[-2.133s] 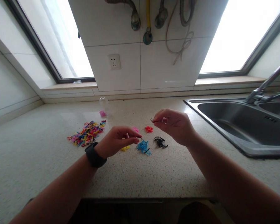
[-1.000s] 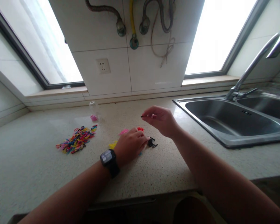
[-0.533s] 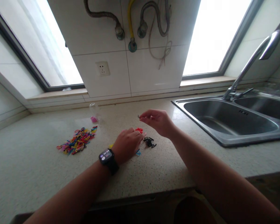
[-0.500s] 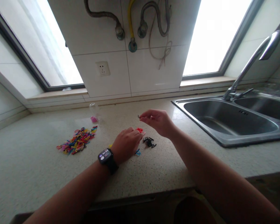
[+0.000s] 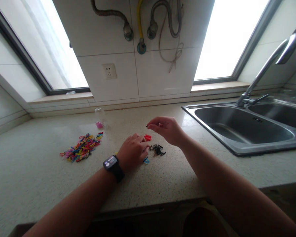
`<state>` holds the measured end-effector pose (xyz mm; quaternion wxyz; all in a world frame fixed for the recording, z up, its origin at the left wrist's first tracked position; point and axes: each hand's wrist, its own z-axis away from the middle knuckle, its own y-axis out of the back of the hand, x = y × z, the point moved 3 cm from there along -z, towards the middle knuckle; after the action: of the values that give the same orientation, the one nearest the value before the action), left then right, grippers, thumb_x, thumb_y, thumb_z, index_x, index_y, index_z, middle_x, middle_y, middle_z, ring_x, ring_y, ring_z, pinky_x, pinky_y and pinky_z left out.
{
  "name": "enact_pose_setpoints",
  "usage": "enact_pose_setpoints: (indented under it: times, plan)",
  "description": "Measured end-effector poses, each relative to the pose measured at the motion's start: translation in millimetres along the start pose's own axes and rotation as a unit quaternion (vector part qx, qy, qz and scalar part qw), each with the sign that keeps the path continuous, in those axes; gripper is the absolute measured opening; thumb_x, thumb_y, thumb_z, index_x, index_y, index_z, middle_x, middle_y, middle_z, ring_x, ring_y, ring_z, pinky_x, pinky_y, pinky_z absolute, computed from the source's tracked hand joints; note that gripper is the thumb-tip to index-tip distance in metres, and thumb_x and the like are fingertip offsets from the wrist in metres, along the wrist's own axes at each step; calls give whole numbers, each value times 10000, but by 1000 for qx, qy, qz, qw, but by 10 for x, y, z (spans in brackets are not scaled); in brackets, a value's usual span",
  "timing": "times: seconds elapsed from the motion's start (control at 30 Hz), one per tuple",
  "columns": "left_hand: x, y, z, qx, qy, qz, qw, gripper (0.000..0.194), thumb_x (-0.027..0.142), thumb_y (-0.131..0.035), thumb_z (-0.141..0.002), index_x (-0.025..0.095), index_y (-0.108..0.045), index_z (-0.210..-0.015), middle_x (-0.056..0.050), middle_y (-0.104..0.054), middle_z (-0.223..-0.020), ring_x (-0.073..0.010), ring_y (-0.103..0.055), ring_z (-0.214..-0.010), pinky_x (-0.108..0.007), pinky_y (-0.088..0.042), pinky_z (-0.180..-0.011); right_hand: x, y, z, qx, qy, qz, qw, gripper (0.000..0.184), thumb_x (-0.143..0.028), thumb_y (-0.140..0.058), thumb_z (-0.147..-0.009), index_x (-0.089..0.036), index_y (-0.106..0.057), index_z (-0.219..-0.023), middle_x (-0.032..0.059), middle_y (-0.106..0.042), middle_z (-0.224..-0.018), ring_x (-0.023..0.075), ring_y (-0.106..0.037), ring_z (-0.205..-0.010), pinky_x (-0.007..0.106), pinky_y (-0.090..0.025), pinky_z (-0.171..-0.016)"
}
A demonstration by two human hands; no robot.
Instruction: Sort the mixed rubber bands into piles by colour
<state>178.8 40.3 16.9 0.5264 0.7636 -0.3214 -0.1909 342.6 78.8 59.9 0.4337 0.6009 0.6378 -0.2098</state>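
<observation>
My left hand point(image 5: 133, 150), with a black watch on its wrist, rests on the counter with curled fingers, its fingertips next to a small heap of black elastic bands point(image 5: 158, 149). It covers most of a blue heap point(image 5: 145, 161). A red heap point(image 5: 147, 137) lies just beyond it. My right hand point(image 5: 165, 129) hovers above the counter and pinches a small black elastic band point(image 5: 147, 125) between thumb and forefinger. A big pile of mixed coloured bands point(image 5: 82, 147) lies to the left.
A small clear jar point(image 5: 99, 118) with something pink in it stands behind the mixed pile. A steel sink point(image 5: 239, 126) with a tall tap point(image 5: 268, 67) fills the right side. Hoses hang on the tiled wall above a socket point(image 5: 109, 71).
My left hand has dropped onto the counter over the blue heap and crept right to the black heap. My right hand has sunk slightly with the black band. The view shifted right.
</observation>
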Motion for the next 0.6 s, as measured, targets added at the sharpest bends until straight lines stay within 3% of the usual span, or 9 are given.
enact_pose_setpoints:
  times: [0.4,0.6]
  plan:
    - [48,1,7,-25,-43,53,997,199,248,-586,-917,245,-750,-1029,-68,-671,-991,-235,-551,-1006,-411,-445,-902,0,2,0,-4,1,11,1000,199,-360,-729,-818,-165,-747,-855,-4,-631,-668,86,-442,-569,245,-359,-512]
    - [23,51,17,-11,-41,49,998,214,237,-572,-925,234,-746,-1051,-67,-681,-990,-237,-550,-1003,-413,-446,-912,-9,14,6,-8,8,5,1000,212,-375,-705,-844,-172,-754,-883,9,-668,-701,92,-479,-588,245,-384,-525]
